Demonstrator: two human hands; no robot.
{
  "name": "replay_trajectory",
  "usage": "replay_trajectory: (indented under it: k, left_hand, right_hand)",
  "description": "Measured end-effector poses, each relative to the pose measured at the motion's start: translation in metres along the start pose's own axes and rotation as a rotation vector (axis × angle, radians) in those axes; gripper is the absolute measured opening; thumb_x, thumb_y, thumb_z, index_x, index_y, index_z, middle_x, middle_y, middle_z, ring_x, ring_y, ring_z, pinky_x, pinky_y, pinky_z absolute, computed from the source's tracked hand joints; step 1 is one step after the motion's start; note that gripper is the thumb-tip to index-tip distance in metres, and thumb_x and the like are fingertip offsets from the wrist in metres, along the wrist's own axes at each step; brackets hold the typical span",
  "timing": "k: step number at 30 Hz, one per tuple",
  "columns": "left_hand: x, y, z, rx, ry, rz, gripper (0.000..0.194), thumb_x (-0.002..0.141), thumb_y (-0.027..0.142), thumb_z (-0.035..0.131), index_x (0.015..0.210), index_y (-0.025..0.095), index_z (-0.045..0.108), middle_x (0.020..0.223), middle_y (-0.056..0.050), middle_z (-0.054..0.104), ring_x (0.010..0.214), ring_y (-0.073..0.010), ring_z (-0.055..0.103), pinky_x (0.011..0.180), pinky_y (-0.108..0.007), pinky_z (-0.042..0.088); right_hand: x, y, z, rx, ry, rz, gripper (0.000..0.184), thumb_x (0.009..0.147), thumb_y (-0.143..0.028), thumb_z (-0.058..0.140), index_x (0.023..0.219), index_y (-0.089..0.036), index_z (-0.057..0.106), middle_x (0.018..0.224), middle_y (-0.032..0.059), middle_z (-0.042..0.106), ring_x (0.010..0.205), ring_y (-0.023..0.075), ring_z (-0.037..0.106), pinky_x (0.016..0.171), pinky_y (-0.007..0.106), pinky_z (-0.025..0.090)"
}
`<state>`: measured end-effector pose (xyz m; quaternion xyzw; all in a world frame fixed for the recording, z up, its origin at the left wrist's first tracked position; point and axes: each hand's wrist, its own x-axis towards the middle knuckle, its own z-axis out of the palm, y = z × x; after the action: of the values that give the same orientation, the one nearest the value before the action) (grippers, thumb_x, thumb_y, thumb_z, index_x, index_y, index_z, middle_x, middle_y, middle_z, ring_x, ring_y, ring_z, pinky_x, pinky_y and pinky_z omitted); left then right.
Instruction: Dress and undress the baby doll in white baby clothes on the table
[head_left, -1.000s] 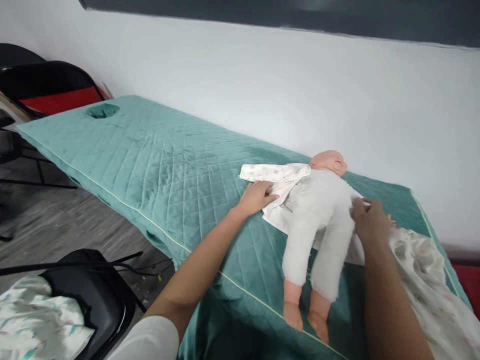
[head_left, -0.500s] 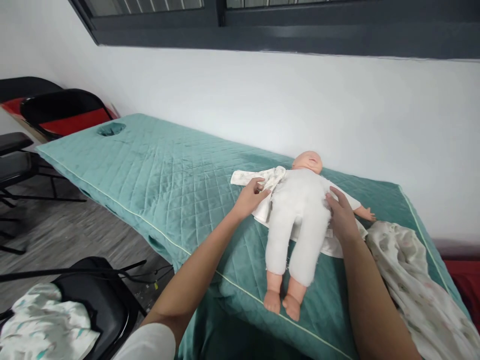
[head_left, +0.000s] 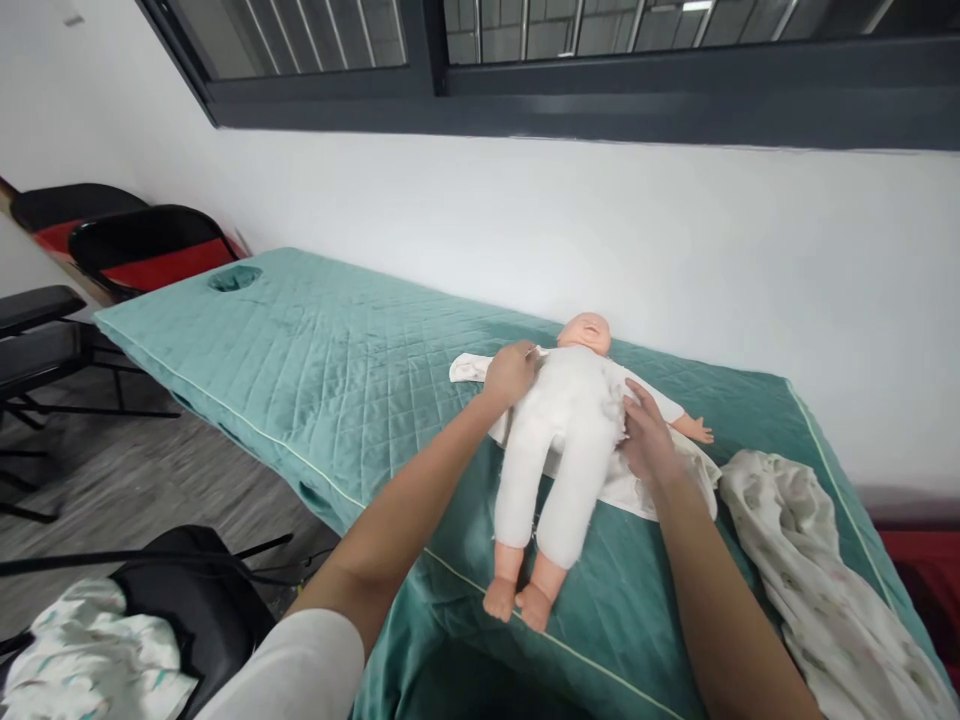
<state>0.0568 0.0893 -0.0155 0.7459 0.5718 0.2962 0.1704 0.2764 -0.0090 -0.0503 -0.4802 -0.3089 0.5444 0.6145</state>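
Doll (head_left: 561, 405) and shirt (head_left: 626, 492) seem mid-adjustment, calling for gentleness next. I can't tell whether the left hand (head_left: 512, 374) grips; right hand (head_left: 651, 437) spreads loosely.

From my remote seat, I see a doll (head_left: 574, 390) on its back on a green quilted bed (head_left: 322, 335), a white shirt (head_left: 634, 495) spread beneath it. My left hand (head_left: 513, 372) is by its shoulder, near the shirt's sleeve (head_left: 468, 368); my right hand (head_left: 645, 430) is at its opposite side. Patterned cloth (head_left: 795, 550) lies crumpled farther right.
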Motion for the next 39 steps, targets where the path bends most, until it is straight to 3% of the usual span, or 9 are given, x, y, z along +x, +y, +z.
replay_trajectory:
  k: [6, 10, 16, 21, 25, 29, 31, 34, 39]
  left_hand:
    - [-0.001, 0.034, -0.015, 0.170, 0.078, 0.094, 0.035, 0.102, 0.027, 0.031, 0.102, 0.018, 0.065, 0.103, -0.009, 0.072, 0.096, -0.0223, 0.067, 0.080, -0.030, 0.047]
    - [-0.013, 0.051, -0.012, 0.337, -0.016, 0.113, 0.032, 0.102, 0.022, 0.030, 0.106, 0.015, 0.061, 0.104, -0.011, 0.070, 0.091, -0.0218, 0.069, 0.076, -0.030, 0.048]
    - [-0.059, 0.071, -0.012, 0.517, -0.095, 0.125, 0.026, 0.100, 0.022, 0.035, 0.115, 0.011, 0.054, 0.099, -0.013, 0.068, 0.084, -0.0263, 0.071, 0.067, -0.033, 0.050]
    - [-0.113, 0.079, -0.016, 0.427, -0.102, 0.233, 0.021, 0.098, 0.020, 0.040, 0.116, 0.016, 0.052, 0.095, -0.008, 0.065, 0.073, -0.0206, 0.067, 0.061, -0.030, 0.048]
    - [-0.159, 0.063, -0.018, 0.291, 0.027, 0.389, 0.028, 0.097, 0.018, 0.043, 0.123, 0.020, 0.051, 0.102, -0.007, 0.064, 0.089, -0.0214, 0.063, 0.073, -0.034, 0.050]
    - [-0.187, 0.026, -0.020, 0.161, 0.295, 0.350, 0.044, 0.087, 0.004, 0.046, 0.127, 0.020, 0.052, 0.126, -0.012, 0.058, 0.117, -0.0256, 0.053, 0.095, -0.042, 0.046]
    - [-0.190, 0.005, -0.020, 0.128, 0.357, 0.289, 0.051, 0.083, -0.002, 0.043, 0.128, 0.021, 0.052, 0.133, -0.012, 0.053, 0.125, -0.0264, 0.048, 0.100, -0.044, 0.042]
    - [-0.183, -0.018, -0.018, 0.091, 0.368, 0.216, 0.049, 0.086, 0.000, 0.044, 0.130, 0.021, 0.052, 0.133, -0.013, 0.053, 0.124, -0.0257, 0.048, 0.101, -0.044, 0.043]
    - [-0.168, -0.026, -0.017, -0.047, 0.339, 0.221, 0.021, 0.093, 0.012, 0.049, 0.110, 0.019, 0.060, 0.107, -0.008, 0.063, 0.101, -0.0206, 0.057, 0.087, -0.036, 0.048]
  right_hand:
    - [-0.003, 0.008, 0.007, -0.020, -0.197, 0.014, 0.064, 0.073, -0.042, 0.077, 0.132, -0.039, 0.052, 0.119, -0.0003, 0.058, 0.091, 0.0149, 0.059, 0.067, 0.024, 0.048]
    - [0.000, 0.016, 0.005, -0.126, -0.238, 0.033, 0.072, 0.070, -0.040, 0.081, 0.134, -0.041, 0.048, 0.131, -0.0002, 0.052, 0.114, 0.0169, 0.056, 0.083, 0.024, 0.050]
    - [0.000, 0.017, 0.002, -0.245, -0.248, 0.035, 0.080, 0.069, -0.047, 0.080, 0.139, -0.043, 0.042, 0.139, 0.0034, 0.049, 0.124, 0.0232, 0.054, 0.093, 0.034, 0.051]
    - [0.001, 0.019, -0.001, -0.345, -0.218, 0.018, 0.079, 0.072, -0.052, 0.077, 0.142, -0.042, 0.040, 0.143, 0.0053, 0.048, 0.127, 0.0245, 0.052, 0.090, 0.034, 0.052]
    - [0.006, 0.025, -0.006, -0.423, -0.188, -0.036, 0.076, 0.075, -0.053, 0.075, 0.142, -0.040, 0.041, 0.143, 0.0060, 0.050, 0.130, 0.0246, 0.051, 0.092, 0.036, 0.051]
    - [0.007, 0.031, -0.010, -0.547, -0.057, -0.225, 0.058, 0.079, -0.055, 0.070, 0.129, -0.028, 0.057, 0.122, 0.0086, 0.065, 0.106, 0.0238, 0.063, 0.090, 0.039, 0.051]
    - [0.004, 0.029, -0.007, -0.660, 0.069, -0.359, 0.047, 0.082, -0.054, 0.066, 0.116, -0.022, 0.064, 0.107, 0.0091, 0.069, 0.094, 0.0233, 0.065, 0.088, 0.042, 0.051]
    - [0.000, 0.021, 0.009, -0.752, 0.193, -0.538, 0.039, 0.084, -0.052, 0.062, 0.105, -0.019, 0.067, 0.100, 0.0089, 0.070, 0.093, 0.0233, 0.064, 0.087, 0.042, 0.051]
    - [0.015, -0.002, 0.057, -0.854, 0.108, -0.608, 0.035, 0.087, -0.047, 0.058, 0.108, -0.021, 0.067, 0.098, 0.0083, 0.069, 0.089, 0.0227, 0.064, 0.084, 0.039, 0.050]
